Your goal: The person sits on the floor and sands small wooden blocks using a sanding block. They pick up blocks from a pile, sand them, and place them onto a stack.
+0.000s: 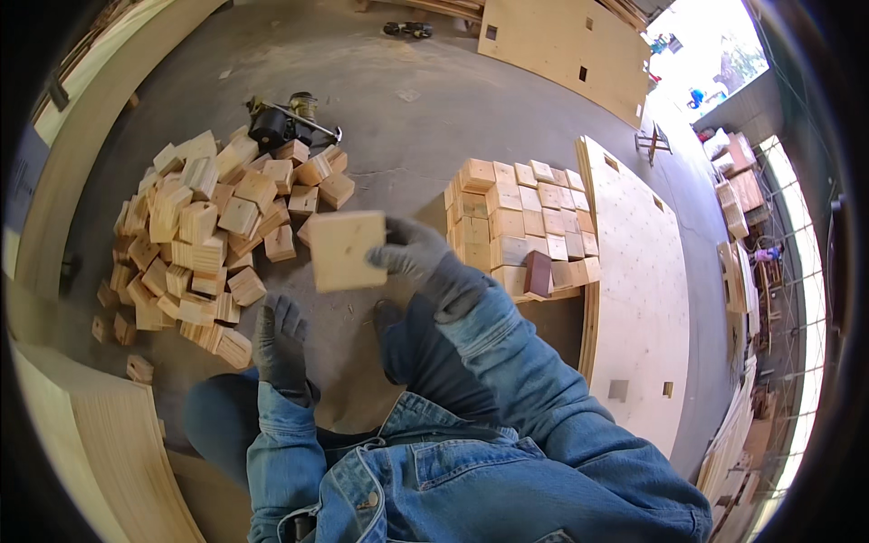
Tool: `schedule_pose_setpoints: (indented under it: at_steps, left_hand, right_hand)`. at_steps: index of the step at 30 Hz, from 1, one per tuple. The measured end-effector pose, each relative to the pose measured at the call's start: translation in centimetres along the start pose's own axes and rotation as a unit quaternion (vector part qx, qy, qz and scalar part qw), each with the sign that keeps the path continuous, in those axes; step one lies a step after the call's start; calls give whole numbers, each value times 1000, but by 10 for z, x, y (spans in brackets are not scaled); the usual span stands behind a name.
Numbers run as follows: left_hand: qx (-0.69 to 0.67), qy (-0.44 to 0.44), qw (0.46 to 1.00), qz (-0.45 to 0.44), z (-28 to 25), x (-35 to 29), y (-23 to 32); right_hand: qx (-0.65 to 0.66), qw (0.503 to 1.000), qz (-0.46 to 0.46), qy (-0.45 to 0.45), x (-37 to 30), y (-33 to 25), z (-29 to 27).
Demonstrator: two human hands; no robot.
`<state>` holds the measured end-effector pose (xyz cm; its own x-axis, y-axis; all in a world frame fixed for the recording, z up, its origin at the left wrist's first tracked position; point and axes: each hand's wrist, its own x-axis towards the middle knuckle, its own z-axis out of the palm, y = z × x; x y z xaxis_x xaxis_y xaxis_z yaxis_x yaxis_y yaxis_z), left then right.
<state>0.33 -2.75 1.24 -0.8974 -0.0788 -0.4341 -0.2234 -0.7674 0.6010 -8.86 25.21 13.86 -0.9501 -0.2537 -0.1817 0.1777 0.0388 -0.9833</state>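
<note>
A square, pale wooden block (348,252) is gripped at its right edge by my gloved right hand (409,255), raised above the floor in front of me. My gloved left hand (282,344) holds nothing; its fingers point up and stand apart from the block, close to the near right side of a loose heap of wooden blocks (195,240). To the right, more blocks stand in a neat stack (520,213) of rows. One dark reddish-brown block (538,273) sits at the stack's near edge.
A black and yellow power tool (288,122) lies behind the heap. Large plywood sheets (634,299) lie right of the stack, and another panel (566,54) is at the back. Layered sheets (100,443) rise at my near left. A small stool (653,142) stands far right.
</note>
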Motion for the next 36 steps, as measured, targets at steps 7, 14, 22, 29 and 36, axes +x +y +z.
schedule_pose_setpoints:
  at_steps: [7,14,22,29,36]
  left_hand:
    - [11,52,997,-49,-4,12,-12]
    - [47,74,993,-73,-14,28,-38]
    - [178,109,972,-106,-9,34,-47]
    - [242,140,949,-148,-1,45,-55]
    - [235,138,947,-173,-6,49,-62]
  right_hand:
    - [220,954,0,201,18,15,-124]
    - [274,878,142,366,23,171,-213]
    - [329,826,181,421,61,247,-233]
    - [349,793,145,478,114,269,-268]
    - [386,760,125,508,135,291,-299]
